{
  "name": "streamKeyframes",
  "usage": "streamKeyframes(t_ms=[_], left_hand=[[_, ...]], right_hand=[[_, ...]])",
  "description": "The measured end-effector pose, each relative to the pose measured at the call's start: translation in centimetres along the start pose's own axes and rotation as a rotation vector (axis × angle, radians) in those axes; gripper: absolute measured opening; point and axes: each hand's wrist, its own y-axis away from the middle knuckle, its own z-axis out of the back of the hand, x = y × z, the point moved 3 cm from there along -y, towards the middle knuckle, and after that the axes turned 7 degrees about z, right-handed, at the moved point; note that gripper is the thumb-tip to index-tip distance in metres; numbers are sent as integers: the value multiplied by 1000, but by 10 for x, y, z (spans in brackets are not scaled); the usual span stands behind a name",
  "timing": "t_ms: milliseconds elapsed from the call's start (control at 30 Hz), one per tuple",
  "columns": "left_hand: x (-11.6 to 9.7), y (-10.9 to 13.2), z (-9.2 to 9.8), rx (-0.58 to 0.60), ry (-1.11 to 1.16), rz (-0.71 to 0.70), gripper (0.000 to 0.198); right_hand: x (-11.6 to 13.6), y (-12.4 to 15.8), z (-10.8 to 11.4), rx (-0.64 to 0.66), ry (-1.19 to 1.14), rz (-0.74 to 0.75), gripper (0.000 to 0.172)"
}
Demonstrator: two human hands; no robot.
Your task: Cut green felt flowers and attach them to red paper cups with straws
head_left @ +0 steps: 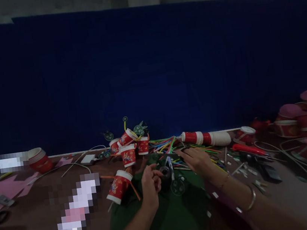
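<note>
My left hand [151,183] is at the middle of the table with its fingers curled. Its fingertips are close to a dark roll of tape [165,171]; whether they touch it I cannot tell. My right hand [197,161] bends downward over a heap of coloured straws [171,143]. By its fingertips is a dark, ring-like thing, too dim to name. Between the hands stands a thin pale strip [170,164], with a dark green printed disc [177,187] below it. A green mat [167,222] lies under them. Left of my left hand, a red paper cup [119,186] is tilted, with orange straws beside it.
More red cups [128,155] with straws and printed discs stand behind. Stacked cups [216,138] lie on their side along the blue partition [146,63]. A red-handled tool [250,149], cables, paper scraps and pink-topped cups [287,127] are at right. Scissors [0,217] lie far left.
</note>
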Motion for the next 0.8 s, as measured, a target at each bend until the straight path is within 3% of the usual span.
streamKeyframes(t_ms=[133,267,367,433,533,633,800], left_hand=[[-3,-5,3,-8,125,70,41],[-2,-6,7,-35,107,36,33],[-2,-6,6,-69,71,-38,32],[-3,-5,5,-95,37,-87,33],[-3,-5,6,-137,-3,-101,35],[-1,-5,9,-160,-18,-85,34],[0,-2,8,-118,-9,-77,32]], right_hand=[[10,13,-7,-75,-57,111,40],[7,15,-6,-109,-169,47,39],[5,11,-4,-210,-420,-248,37],[11,8,-11,-263,-749,-495,32],[41,2,-29,-80,-1347,-666,33],[72,-2,-35,59,-1645,-578,35],[85,-1,-32,-24,-1703,-558,37]])
